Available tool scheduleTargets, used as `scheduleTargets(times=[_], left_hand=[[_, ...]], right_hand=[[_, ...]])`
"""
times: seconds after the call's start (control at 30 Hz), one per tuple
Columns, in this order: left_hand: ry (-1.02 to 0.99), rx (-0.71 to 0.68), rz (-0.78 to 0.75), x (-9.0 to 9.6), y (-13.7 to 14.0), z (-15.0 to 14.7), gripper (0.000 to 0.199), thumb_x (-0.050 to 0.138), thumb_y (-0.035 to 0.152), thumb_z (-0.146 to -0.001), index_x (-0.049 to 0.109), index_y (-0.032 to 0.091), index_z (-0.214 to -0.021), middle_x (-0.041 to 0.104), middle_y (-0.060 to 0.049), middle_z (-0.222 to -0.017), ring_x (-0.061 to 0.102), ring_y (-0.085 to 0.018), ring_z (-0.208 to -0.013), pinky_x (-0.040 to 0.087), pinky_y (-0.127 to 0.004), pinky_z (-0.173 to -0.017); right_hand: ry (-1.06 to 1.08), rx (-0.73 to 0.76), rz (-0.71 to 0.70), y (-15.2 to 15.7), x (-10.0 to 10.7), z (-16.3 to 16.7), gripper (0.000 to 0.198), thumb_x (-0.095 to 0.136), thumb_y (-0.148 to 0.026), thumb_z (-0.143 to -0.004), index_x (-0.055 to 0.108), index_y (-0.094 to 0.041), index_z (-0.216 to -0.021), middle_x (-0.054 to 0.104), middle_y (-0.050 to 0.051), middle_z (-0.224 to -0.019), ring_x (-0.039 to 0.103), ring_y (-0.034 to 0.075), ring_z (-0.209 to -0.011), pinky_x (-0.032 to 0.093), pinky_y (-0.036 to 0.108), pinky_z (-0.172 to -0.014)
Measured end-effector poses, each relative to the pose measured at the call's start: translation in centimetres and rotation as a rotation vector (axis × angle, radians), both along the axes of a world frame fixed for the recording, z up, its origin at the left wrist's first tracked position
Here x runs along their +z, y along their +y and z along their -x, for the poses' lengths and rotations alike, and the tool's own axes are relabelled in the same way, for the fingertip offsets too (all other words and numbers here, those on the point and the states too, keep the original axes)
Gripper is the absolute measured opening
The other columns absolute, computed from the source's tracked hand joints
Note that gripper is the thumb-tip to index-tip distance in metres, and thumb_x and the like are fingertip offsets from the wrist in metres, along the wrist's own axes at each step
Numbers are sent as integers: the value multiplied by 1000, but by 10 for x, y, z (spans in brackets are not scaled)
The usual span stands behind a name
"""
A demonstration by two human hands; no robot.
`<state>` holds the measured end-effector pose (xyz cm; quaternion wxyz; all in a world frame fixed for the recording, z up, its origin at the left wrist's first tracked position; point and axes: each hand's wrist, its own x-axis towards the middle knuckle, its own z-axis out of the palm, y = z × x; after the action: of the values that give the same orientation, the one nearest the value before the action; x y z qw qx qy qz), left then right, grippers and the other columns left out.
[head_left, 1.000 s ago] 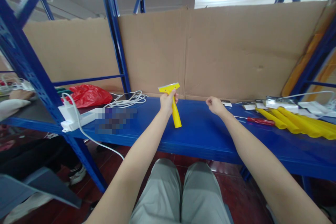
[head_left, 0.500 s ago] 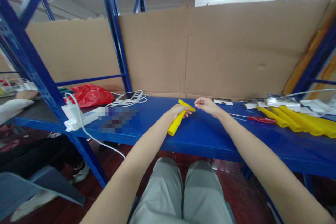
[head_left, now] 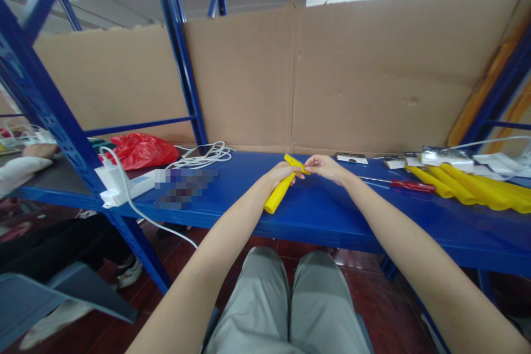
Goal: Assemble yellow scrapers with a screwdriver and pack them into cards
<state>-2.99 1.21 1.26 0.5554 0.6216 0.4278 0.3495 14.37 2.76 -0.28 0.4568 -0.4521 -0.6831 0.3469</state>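
Workshop, by the look: blue rack (head_left: 180, 55) at left of frame, bench (head_left: 327, 207) across middle, cardboard (head_left: 240, 83) behind. Screwdriver (head_left: 412, 186) and row of matching yellow handles (head_left: 483, 191), right. Co-worker's sleeve (head_left: 20, 172), far left.

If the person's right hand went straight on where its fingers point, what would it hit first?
Most likely the yellow plastic scraper with a tubular handle, held by the left hand; the right hand's fingertips seem to touch its head, though depth is unclear.
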Motion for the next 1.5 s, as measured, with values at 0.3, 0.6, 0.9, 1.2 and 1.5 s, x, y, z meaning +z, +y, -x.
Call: scheduleTargets(times=[0.3, 0.6, 0.9, 1.2, 1.5], left_hand=[[13, -9, -1, 2, -3, -1, 14, 54, 9, -83, 63, 9, -72, 64, -3, -56, 45, -7, -35, 37, -21, -41], [-59, -8, 32, 1, 1, 0, 11, 53, 9, -83, 63, 9, -79, 64, -2, -57, 47, -8, -36, 38, -20, -41], [-122, -14, 27, 5, -1, 1, 12, 53, 7, -84, 61, 9, -76, 62, -2, -57, 47, -6, -35, 36, -19, -40], [-181, -41, 61, 1, 4, 1, 17, 53, 5, -86, 56, 11, -70, 53, 2, -51, 45, -5, -35, 34, -17, -38], [-184, -44, 100, 3, 5, 1, 17, 51, 6, -87, 54, 12, -72, 52, 3, -51, 44, -5, -35, 33, -17, -38]], right_hand=[[23, 3, -24, 0, -1, 1, 17, 70, -8, -63, 58, -20, -67, 60, -3, -63, 56, 11, -61, 50, 33, -77], [31, 19, -85, 1, -1, 1, 15, 71, -15, -64, 58, -20, -69, 60, -2, -66, 56, 12, -64, 50, 33, -76], [49, 1, -140, 0, 3, 3, 15, 69, -17, -64, 57, -20, -71, 59, -2, -68, 54, 12, -65, 48, 33, -76], [-18, -44, -217, 6, 0, 3, 14, 67, -21, -66, 56, -21, -74, 60, 1, -75, 55, 15, -71, 48, 35, -77], [-106, -35, -321, 4, 3, 4, 10, 62, -21, -67, 55, -21, -74, 60, 1, -76, 53, 16, -73, 46, 36, -79]])
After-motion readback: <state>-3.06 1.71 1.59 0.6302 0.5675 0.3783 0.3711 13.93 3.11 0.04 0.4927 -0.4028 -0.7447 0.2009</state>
